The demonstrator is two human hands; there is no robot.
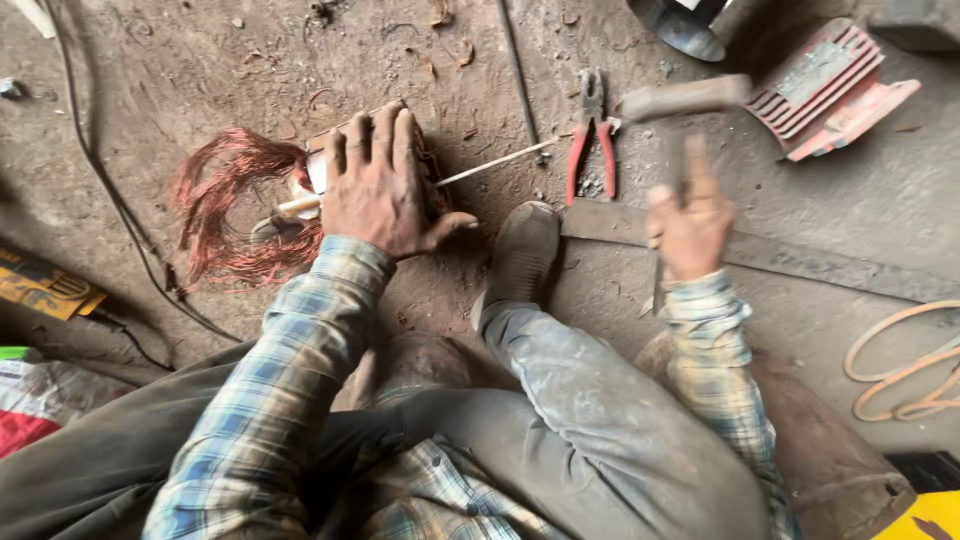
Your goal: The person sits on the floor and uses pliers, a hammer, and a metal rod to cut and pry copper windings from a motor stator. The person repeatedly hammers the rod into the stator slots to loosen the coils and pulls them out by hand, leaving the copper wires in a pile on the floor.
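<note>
— Two hands at work in the head view: the left hand [378, 185] lies flat, fingers spread, pressing down on a small motor core [322, 165] on the dirt floor [200, 60], with a tangle of red copper wire [235, 205] spilling out beside it.

— And the right hand [688, 228]?

— Closed around the handle of a hammer [685, 98], raised and blurred, well apart from the core. A thin rod [490, 162] sticks out from under the left palm, and a wooden-handled tool [290, 210] pokes out on the wire side.

— What worries you?

— I'd judge the fingers on the core sit near any striking line; a glancing blow could catch them, or the core could skid on loose dirt.

— Anything else close by?

— Red-handled pliers [592, 140] near the rod's tip, a flat metal bar [780, 258] under the right wrist, a red finned housing [830, 90] beyond, and the person's shoe [520, 255] just beside the core.
</note>
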